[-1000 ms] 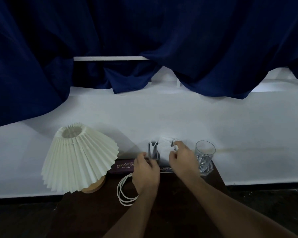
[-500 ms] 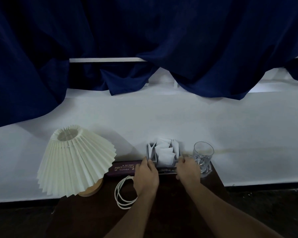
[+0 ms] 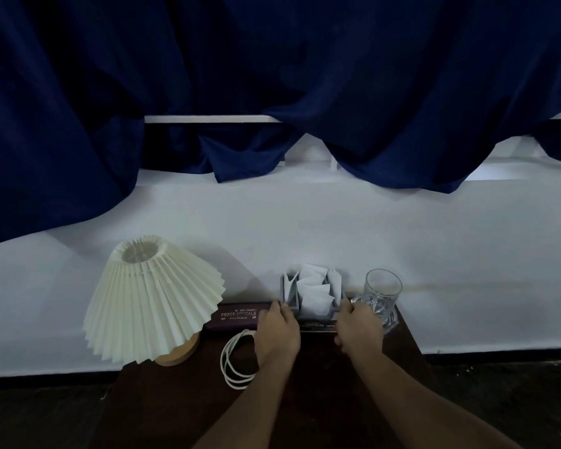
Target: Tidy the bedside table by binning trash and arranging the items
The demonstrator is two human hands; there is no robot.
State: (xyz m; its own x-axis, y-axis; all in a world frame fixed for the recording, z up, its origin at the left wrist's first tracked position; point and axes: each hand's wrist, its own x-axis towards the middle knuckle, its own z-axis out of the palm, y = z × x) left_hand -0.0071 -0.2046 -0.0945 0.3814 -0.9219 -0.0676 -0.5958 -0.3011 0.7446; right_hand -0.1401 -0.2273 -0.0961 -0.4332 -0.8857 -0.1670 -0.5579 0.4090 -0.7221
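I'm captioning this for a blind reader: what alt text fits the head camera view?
Two bare hands, left hand and right hand, grip the sides of a grey napkin holder on a dark bedside table, between a pleated white lamp and an empty glass.

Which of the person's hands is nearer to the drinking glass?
The right hand: it grips the grey holder's right end, right beside the glass. The left hand is at the holder's far end.

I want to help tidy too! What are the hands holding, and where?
Both hands, left hand and right hand, hold the grey paper holder by its two ends, one hand each side.
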